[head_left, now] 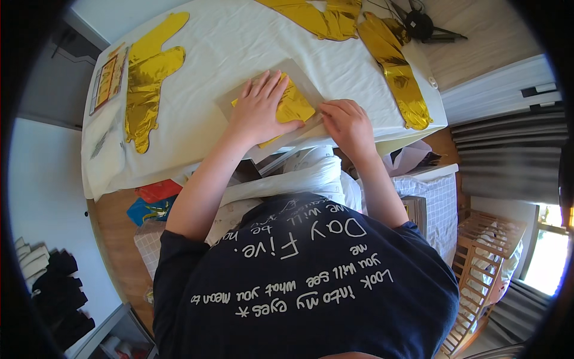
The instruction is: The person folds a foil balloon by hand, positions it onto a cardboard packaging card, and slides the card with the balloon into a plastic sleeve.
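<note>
A folded piece of shiny gold foil (296, 106) lies on or inside a translucent plastic bag (294, 67) near the table's front edge; I cannot tell which. Flat across the foil's left part, my left hand (258, 110) has its fingers spread and holds nothing. Just right of the foil, my right hand (348, 127) has its fingers curled in a pinch at the bag's right edge. The thumb and fingertips partly hide that edge.
Flat gold foil balloons lie at the left (145, 84), the far middle (329, 21) and the right (397, 72) of the white-covered table (209, 54). A printed packet (109, 78) sits at the left edge. A black stand-like object (420, 25) is at the far right.
</note>
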`<state>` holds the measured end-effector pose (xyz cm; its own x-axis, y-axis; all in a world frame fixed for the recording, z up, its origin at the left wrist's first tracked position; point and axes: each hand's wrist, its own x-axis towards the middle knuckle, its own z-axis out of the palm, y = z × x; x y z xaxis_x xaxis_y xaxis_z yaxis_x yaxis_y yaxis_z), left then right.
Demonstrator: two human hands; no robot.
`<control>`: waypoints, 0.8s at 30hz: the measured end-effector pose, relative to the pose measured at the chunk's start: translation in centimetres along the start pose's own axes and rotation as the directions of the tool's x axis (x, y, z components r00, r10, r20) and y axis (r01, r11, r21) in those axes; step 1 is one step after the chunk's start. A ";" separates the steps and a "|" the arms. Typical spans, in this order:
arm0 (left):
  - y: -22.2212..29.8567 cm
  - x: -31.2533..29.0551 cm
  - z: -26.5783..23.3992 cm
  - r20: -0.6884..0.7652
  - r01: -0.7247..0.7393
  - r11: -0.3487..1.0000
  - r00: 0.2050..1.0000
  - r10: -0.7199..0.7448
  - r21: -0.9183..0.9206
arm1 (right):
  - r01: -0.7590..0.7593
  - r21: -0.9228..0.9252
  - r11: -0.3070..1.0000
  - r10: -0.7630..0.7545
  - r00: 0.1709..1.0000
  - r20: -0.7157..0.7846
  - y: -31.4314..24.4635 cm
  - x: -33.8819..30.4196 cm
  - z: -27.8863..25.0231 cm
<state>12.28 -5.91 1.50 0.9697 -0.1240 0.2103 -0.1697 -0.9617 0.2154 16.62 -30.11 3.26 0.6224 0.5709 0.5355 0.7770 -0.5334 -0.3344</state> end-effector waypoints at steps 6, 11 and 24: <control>0.0 0.1 0.0 0.037 0.007 1.000 0.999 -0.008 0.026 | 0.074 -0.052 0.996 -0.073 0.997 0.015 0.4 0.1 -0.1; -0.1 0.0 0.0 0.024 0.018 1.000 1.000 -0.018 0.014 | 0.005 -0.004 1.000 -0.004 0.996 0.090 -0.2 1.1 0.3; -0.1 0.0 0.1 0.016 0.003 1.000 1.000 -0.003 0.018 | 0.037 -0.061 0.997 -0.032 0.996 0.080 -0.4 1.4 0.0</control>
<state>12.28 -5.81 1.39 0.9730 -0.1250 0.1939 -0.1639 -0.9662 0.1992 17.18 -29.10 4.15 0.6030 0.6354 0.4823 0.7919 -0.5494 -0.2664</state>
